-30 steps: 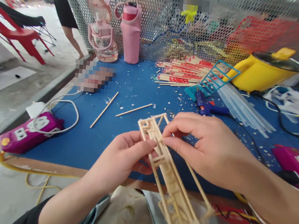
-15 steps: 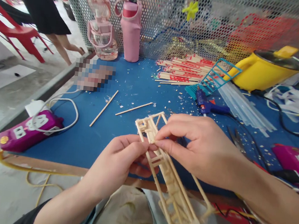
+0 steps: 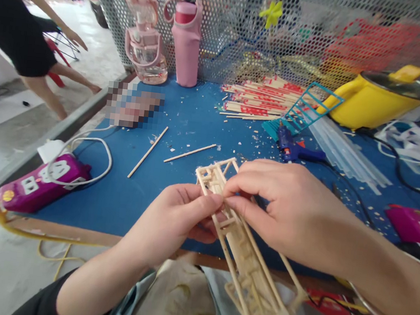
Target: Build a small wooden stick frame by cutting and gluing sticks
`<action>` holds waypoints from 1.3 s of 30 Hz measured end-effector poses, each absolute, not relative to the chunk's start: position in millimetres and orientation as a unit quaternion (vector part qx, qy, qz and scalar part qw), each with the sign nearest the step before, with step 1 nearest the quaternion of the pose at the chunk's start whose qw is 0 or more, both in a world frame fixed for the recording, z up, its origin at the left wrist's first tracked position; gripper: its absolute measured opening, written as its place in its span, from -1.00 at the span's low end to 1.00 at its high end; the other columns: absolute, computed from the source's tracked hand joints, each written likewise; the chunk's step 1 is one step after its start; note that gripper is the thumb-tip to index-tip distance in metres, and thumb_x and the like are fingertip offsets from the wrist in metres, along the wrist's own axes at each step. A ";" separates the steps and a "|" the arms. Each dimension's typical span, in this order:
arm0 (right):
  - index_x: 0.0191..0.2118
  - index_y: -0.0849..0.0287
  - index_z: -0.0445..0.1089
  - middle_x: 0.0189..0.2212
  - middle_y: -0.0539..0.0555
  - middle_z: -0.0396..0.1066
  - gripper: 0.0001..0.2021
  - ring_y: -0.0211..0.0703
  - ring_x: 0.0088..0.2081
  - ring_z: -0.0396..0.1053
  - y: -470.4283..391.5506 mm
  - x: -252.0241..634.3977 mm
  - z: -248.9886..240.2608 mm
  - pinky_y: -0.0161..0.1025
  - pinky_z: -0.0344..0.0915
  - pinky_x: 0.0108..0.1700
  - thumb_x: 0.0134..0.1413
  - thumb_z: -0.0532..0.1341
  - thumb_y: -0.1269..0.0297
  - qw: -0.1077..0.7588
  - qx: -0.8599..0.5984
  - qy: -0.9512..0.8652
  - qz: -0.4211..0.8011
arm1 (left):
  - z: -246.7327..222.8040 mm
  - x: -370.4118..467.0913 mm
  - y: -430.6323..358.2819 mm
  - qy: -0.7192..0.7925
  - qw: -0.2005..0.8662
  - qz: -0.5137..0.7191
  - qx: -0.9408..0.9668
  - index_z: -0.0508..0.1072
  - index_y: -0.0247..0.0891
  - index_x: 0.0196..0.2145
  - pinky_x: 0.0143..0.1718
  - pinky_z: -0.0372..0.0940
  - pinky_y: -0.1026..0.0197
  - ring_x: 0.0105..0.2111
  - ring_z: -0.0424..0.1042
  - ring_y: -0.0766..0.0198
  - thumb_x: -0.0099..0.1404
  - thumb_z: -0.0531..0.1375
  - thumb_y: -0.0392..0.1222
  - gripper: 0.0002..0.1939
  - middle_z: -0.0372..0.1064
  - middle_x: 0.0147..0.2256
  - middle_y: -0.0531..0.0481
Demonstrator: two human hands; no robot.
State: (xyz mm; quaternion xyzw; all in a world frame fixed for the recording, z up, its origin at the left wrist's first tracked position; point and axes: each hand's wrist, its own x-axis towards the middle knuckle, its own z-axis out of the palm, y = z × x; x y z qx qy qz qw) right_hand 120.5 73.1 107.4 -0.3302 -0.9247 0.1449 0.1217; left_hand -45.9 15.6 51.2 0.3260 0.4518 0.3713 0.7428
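Note:
A long wooden stick frame (image 3: pixel 246 252), built of thin rods with short crosspieces, slants from the table's front edge down over my lap. My left hand (image 3: pixel 178 214) grips its left side, thumb on top and fingers curled beneath. From the right, my right hand (image 3: pixel 277 200) pinches at the frame's upper part, thumb and forefinger pressed together close to the left thumb. Whatever small piece lies between those fingertips is hidden. Two loose wooden sticks, one steeper (image 3: pixel 148 152) and one flatter (image 3: pixel 189 153), lie on the blue tabletop (image 3: pixel 115 192) beyond my hands.
A blue glue gun (image 3: pixel 298 150) leans by a teal rack (image 3: pixel 314 108), with clear glue sticks (image 3: pixel 347 148) beside it. Behind lie bundled sticks (image 3: pixel 262 98). Also around are a yellow pot (image 3: pixel 378 106), a pink bottle (image 3: pixel 186 48), a purple power strip (image 3: pixel 45 184) and a walking person (image 3: pixel 17 19).
Both hands and the stick frame sit slightly further right in view, their grip much the same. The person in the background has moved left and nearer.

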 end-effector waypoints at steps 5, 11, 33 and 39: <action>-0.32 0.13 0.49 -0.38 -0.02 0.44 -0.84 -0.24 -0.33 0.32 73.9 121.6 105.2 -0.29 0.13 -0.30 0.07 0.16 0.45 0.125 -0.324 -0.918 0.189 | 50.9 -45.0 17.4 0.453 0.729 0.392 0.332 0.46 -0.35 -0.36 -0.37 0.37 0.25 -0.43 0.41 0.31 0.22 0.21 0.01 -0.69 0.41 -0.41 -0.03; -0.36 0.15 0.51 -0.42 -0.02 0.44 -0.84 -0.24 -0.34 0.32 74.2 120.8 106.9 -0.28 0.14 -0.29 0.08 0.17 0.46 0.119 -0.323 -0.921 0.182 | 51.1 -43.8 16.1 0.439 0.739 0.402 0.316 0.47 -0.35 -0.36 -0.40 0.37 0.29 -0.44 0.41 0.34 0.19 0.24 -0.01 -0.70 0.42 -0.41 -0.04; -0.41 0.09 0.52 -0.49 -0.01 0.43 -0.81 -0.21 -0.39 0.33 82.2 119.7 119.5 -0.26 0.13 -0.37 0.09 0.16 0.40 0.065 -0.277 -0.952 0.115 | 52.1 -39.6 17.1 0.447 0.745 0.396 0.298 0.54 -0.37 -0.34 -0.47 0.33 0.38 -0.51 0.41 0.38 0.22 0.20 -0.01 -0.68 0.48 -0.48 -0.09; -0.48 0.14 0.49 -0.53 0.01 0.43 -0.81 -0.20 -0.44 0.33 81.7 118.1 120.9 -0.26 0.14 -0.40 0.05 0.16 0.45 0.051 -0.273 -0.956 0.100 | 55.0 -40.1 19.6 0.453 0.741 0.394 0.302 0.53 -0.37 -0.37 -0.50 0.30 0.42 -0.54 0.40 0.41 0.17 0.25 -0.01 -0.69 0.47 -0.50 -0.06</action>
